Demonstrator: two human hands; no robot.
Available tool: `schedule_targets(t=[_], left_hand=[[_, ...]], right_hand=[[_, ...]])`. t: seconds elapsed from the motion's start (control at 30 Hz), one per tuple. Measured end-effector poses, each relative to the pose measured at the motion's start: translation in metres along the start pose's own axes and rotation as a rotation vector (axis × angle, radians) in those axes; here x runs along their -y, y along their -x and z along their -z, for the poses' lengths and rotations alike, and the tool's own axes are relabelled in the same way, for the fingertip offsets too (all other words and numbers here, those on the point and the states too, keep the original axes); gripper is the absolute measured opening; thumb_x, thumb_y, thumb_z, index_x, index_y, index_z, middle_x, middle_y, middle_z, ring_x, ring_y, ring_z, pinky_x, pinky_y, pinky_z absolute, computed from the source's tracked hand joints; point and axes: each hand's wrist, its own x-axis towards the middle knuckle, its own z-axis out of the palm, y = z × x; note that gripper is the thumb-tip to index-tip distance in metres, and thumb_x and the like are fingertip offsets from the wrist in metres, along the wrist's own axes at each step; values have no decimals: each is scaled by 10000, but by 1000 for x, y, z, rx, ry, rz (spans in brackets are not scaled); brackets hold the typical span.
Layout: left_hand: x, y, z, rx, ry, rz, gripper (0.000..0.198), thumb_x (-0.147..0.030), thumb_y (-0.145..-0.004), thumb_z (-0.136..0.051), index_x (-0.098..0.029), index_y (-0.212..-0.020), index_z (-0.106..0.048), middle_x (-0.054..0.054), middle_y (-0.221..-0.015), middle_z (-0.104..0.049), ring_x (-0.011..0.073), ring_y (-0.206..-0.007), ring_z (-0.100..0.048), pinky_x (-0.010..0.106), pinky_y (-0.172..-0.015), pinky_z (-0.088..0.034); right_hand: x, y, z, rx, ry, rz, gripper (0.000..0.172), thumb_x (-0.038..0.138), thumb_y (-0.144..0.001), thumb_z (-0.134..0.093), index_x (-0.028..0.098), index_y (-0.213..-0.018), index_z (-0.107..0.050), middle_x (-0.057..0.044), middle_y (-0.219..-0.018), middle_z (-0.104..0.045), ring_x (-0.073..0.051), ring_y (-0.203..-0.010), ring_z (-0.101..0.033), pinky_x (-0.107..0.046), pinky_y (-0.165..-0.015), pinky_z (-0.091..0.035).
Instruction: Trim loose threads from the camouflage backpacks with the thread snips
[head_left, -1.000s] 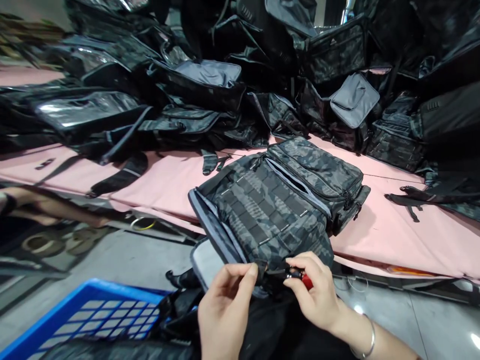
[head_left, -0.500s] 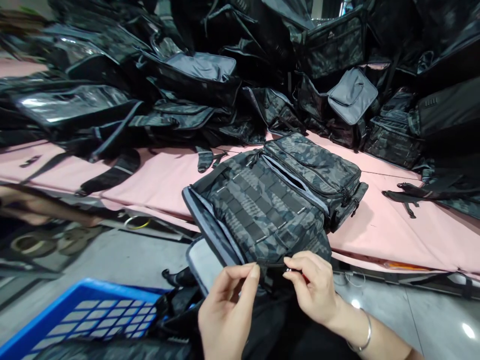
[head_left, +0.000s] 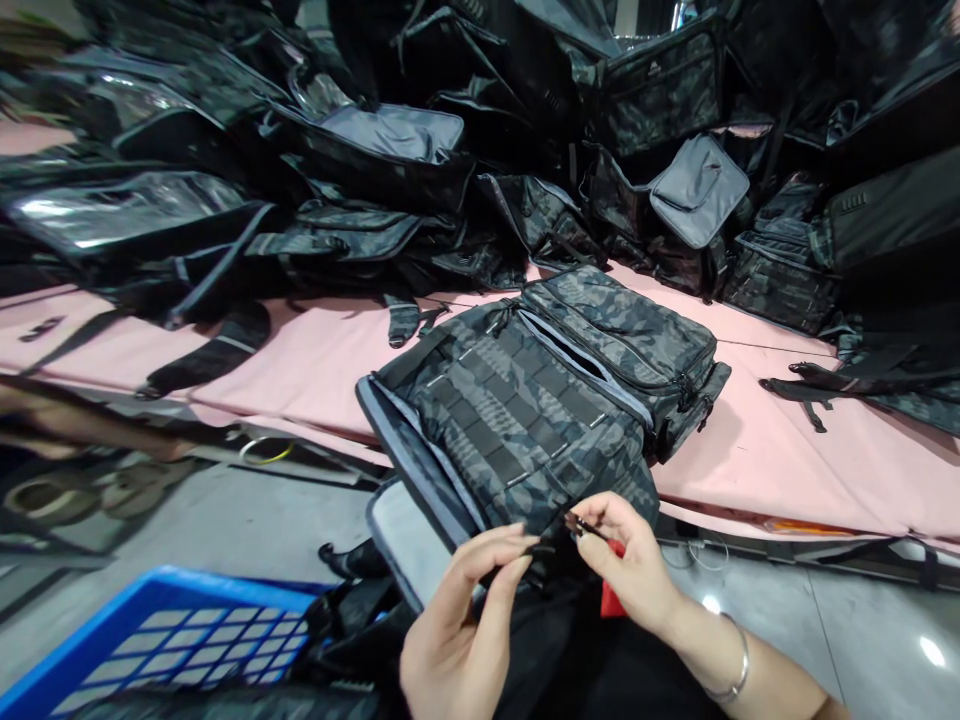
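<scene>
A camouflage backpack (head_left: 510,420) lies across the table edge, its near end hanging toward me. Its grey-lined side opening gapes on the left. My left hand (head_left: 469,610) is closed in a pinch at the bag's near edge, on a small black piece (head_left: 541,549), maybe a strap end or zip pull. Beside it, my right hand (head_left: 626,565) grips a small dark-tipped tool with a red part (head_left: 613,590), which looks like thread snips. The dark tip points at the bag's lower edge. The hands are a short way apart.
The table (head_left: 750,470) has a pink cover. Many dark bags, among them an open bag (head_left: 397,130), are piled along its back. A blue basket (head_left: 150,590) stands lower left with dark bags. Another person's arm (head_left: 97,425) shows at left.
My right hand has changed its grip; the dark tip and red part now show in it. My left hand has shifted slightly down, its fingers more stretched. The view has moved slightly.
</scene>
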Motion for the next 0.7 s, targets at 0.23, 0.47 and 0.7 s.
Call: schedule_targets(t=[0.23,0.47,0.7], left_hand=[[11,-2,2,131,-175,-425,197,-47,-760,-589,-217,-848,-636,8,-784,-669,168,-832,-630,309,-761,-520],[12,-4,5,204,-224,-496,157,-84,-774,-585,-212,-857,-623,19,-760,-674,177,-807,-640,306,-713,-536],[20,-1,8,228,-195,-545,202,-25,-762,-563,-207,-843,-599,22,-779,-674,176,-842,-634,320,-731,-542]], right_hand=[[-11,-5,-1,168,-287,-369,428,523,-640,-741,123,-734,-621,93,-469,-377,-17,-378,-259,-176,-369,-170],[-3,-7,-1,166,-225,-354,420,483,-576,-788,133,-647,-568,79,-499,-424,-27,-432,-296,-186,-416,-207],[1,-3,-5,314,-362,-408,442,541,-702,-682,168,-659,-450,99,-512,-306,-21,-409,-236,-179,-390,-187]])
